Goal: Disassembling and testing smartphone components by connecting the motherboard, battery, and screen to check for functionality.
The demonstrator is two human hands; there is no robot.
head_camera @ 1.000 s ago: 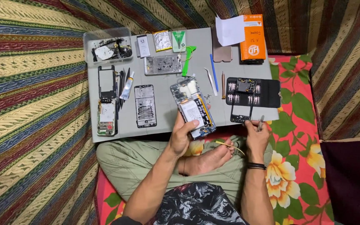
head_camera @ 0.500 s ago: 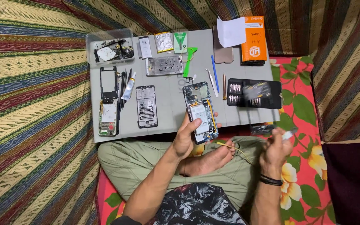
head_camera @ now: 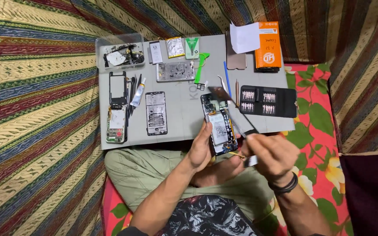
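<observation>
Both hands (head_camera: 202,150) (head_camera: 272,155) raised, fingers closed

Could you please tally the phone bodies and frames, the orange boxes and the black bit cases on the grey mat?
Phone bodies and frames: 5, one in the left hand
Orange box: 1
Black bit case: 1
Total: 7

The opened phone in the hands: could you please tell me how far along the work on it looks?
Done: the opened phone has its back off, battery and board exposed. In hand: the left hand steadies it while the right hand brings a flat metal pry tool over it. Left: it remains uncovered, and other phone parts lie loose on the grey mat.
</observation>
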